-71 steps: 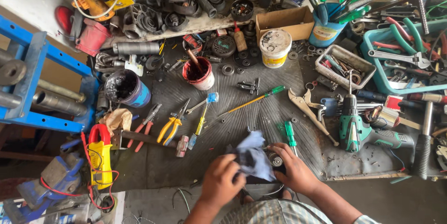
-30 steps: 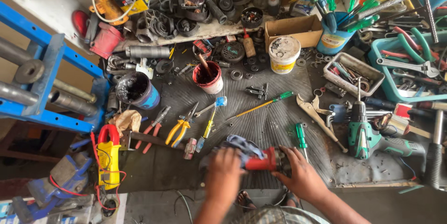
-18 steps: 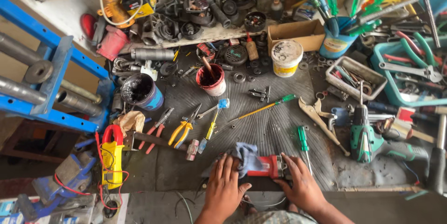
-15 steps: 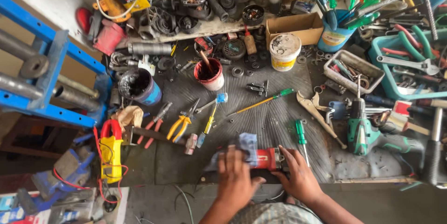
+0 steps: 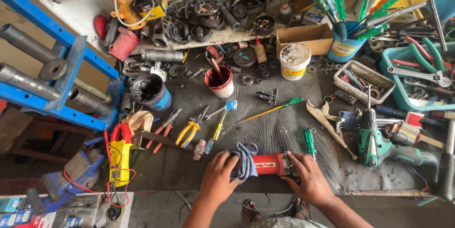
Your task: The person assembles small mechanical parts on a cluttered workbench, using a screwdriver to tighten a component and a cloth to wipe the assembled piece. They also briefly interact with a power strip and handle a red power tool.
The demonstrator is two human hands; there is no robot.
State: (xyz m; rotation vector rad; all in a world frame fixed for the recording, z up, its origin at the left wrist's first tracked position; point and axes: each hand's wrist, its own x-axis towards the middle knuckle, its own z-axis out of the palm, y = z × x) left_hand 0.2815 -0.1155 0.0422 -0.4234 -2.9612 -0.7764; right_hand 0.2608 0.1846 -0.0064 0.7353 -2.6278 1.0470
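Hands clamp a red power tool (image 5: 271,164) between them, left grip (image 5: 219,173) pressing a blue rag (image 5: 245,160), right grip (image 5: 310,180) on its end.

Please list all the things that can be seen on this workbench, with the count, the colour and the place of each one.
power tool: one, red, front edge of bench, under both hands
cloth: one, blue, on the tool's left end
cordless drill: one, green, right side
pliers: one, yellow handles, left of centre
clamp meter: one, yellow and red, far left
pot: one, red, centre back
tub: one, white, back
cardboard box: one, brown, back
left hand: pressing the cloth
right hand: on the tool's right end
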